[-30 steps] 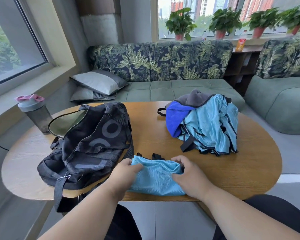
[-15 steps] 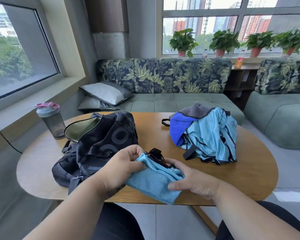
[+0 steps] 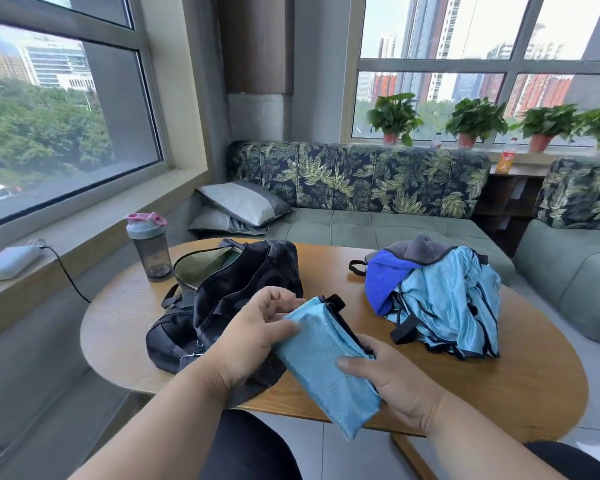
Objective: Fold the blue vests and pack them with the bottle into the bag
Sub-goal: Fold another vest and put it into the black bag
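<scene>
— While the folded light-blue mesh vest (image 3: 323, 362) hangs tilted above the near edge of the oval wooden table (image 3: 499, 382), who has hold of it?

— Both hands. The left hand (image 3: 253, 336) pinches its upper left end, thumb on top and fingers curled loosely above. The right hand (image 3: 395, 379) grips the right edge, thumb pressed across the cloth, the other fingers hidden beneath it.

— And the bag?

— The black fabric backpack with grey ring patterns (image 3: 229, 299) lies on the table just behind the left hand, its mouth open and showing a pale green lining.

— The rest of the vests?

— A heap of shiny light-blue vests with black trim (image 3: 454, 306) sits to the right, well apart from the backpack, with a royal-blue and a grey cloth on top.

— The bottle?

— The smoky-grey plastic shaker bottle with a pink-tabbed lid (image 3: 149, 245) stands upright at the table's far left edge, just beside the backpack.

— Any writing?

— None I can read; a distant orange-labelled bottle (image 3: 505, 157) is too blurred.
</scene>
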A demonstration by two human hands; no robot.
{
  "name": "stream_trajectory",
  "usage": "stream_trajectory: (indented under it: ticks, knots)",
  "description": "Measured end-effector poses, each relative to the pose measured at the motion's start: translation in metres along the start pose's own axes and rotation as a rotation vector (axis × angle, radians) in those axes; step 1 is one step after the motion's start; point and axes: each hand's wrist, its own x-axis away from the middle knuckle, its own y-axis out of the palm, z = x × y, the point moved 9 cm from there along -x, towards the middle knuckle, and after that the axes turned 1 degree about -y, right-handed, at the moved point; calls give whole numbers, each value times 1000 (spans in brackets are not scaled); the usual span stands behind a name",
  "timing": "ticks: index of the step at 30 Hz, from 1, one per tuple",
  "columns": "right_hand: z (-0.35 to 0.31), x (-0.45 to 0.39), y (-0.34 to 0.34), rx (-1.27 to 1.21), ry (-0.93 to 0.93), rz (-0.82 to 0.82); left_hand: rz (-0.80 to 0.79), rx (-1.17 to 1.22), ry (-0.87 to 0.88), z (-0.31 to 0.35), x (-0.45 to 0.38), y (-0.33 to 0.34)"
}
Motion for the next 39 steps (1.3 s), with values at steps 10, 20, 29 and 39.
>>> stream_trajectory:
  ticks: [10,20,29,39]
  knots:
    - [-18,4,30,-273,-77,172,-67,187,-251,-58,24,26]
    - [-34,-23,58,-162,-12,211,30,312,-196,-61,11,7]
    - [-51,-73,59,142,-9,312,157,501,-143,-38,-1,-70]
    - [-127,-151,147,1193,-389,29,283,585,-68,-14,-3,-153]
